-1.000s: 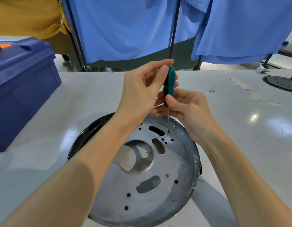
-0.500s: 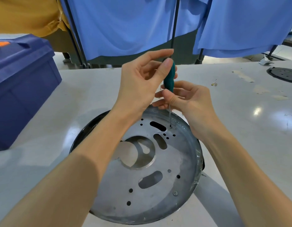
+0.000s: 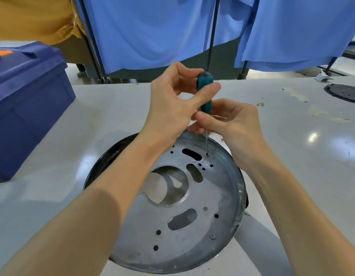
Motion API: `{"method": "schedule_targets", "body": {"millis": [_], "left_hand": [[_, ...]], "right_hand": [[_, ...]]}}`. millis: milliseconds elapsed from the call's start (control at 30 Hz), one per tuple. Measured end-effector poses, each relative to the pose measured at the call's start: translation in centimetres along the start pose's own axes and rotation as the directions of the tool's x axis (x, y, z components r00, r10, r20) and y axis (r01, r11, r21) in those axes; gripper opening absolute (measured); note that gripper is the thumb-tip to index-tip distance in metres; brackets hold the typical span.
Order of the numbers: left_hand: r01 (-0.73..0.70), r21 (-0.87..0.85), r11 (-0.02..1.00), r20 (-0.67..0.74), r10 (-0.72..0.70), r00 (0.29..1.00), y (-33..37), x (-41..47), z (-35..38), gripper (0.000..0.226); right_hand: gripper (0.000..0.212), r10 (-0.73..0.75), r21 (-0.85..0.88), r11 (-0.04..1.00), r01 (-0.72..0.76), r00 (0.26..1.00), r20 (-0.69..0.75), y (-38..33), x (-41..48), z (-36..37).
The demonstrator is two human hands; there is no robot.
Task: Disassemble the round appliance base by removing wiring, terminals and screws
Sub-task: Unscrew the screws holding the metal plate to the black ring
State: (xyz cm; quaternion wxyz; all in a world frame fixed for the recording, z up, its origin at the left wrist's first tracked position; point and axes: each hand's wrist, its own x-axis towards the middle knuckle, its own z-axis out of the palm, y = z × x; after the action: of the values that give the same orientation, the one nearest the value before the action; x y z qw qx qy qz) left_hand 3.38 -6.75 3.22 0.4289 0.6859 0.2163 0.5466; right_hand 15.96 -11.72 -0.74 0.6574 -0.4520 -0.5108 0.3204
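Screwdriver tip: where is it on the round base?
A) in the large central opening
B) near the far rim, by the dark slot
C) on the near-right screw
B: the shaft of the screwdriver meets the round base just right of the dark slot, far from the near-right screw.

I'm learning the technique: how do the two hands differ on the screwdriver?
The left hand grips the screwdriver high on its teal handle; the right hand pinches it low, where the handle meets the shaft. The left hand is raised; the right sits just above the base rim. Both hold the one upright tool.
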Motion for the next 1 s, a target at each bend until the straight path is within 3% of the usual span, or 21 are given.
{"method": "schedule_targets", "body": {"millis": [67,133,267,400,500,600,700,767,900,1000], "left_hand": [[-0.038,0.094,0.995,-0.014,0.04,0.999,-0.07,-0.07,0.11,0.026],[-0.035,0.105,0.994,0.073,0.028,0.997,-0.05,-0.18,0.24,0.028],[0.08,-0.112,0.99,0.196,-0.057,0.979,0.07,-0.01,0.15,0.031],[0.032,-0.03,0.999,0.073,-0.029,0.997,0.23,-0.01,0.46,0.019],[-0.009,0.056,0.998,-0.024,0.01,1.0,-0.03,-0.17,0.56,0.025],[0.024,-0.053,0.998,0.073,-0.02,0.997,-0.22,-0.11,0.33,0.012],[0.03,-0.101,0.994,0.149,-0.015,0.989,-0.13,-0.11,-0.07,0.028],[0.024,-0.096,0.995,0.154,-0.009,0.988,0.05,-0.12,-0.21,0.039],[-0.019,0.018,1.0,0.078,0.017,0.997,0.08,-0.04,0.17,0.03],[-0.002,0.026,1.0,0.082,-0.001,0.997,0.26,-0.03,0.32,0.028]], "right_hand": [[0.016,0.013,0.025,1.0,-0.014,1.0,0.015,0.06,0.12,0.2],[0.013,0.058,0.079,0.995,-0.061,0.997,0.047,-0.08,0.27,0.05],[0.014,0.112,0.135,0.983,-0.128,0.987,0.119,-0.46,0.45,-0.47],[0.013,0.028,0.067,0.997,-0.029,0.999,0.015,-0.34,-0.04,-0.07],[0.011,-0.023,0.01,1.0,0.023,0.999,-0.025,-0.21,-0.12,0.15],[0.016,0.033,0.07,0.997,-0.032,0.999,-0.012,-0.17,0.15,-0.22],[0.021,0.062,0.098,0.993,-0.065,0.997,0.035,-0.29,0.2,-0.6],[0.017,0.052,0.105,0.993,-0.057,0.997,0.048,-0.21,0.09,-0.55],[0.016,-0.003,0.012,1.0,0.003,1.0,-0.023,-0.01,-0.13,-0.09],[0.012,0.042,0.054,0.998,-0.043,0.999,0.018,-0.16,0.02,-0.14]]}}
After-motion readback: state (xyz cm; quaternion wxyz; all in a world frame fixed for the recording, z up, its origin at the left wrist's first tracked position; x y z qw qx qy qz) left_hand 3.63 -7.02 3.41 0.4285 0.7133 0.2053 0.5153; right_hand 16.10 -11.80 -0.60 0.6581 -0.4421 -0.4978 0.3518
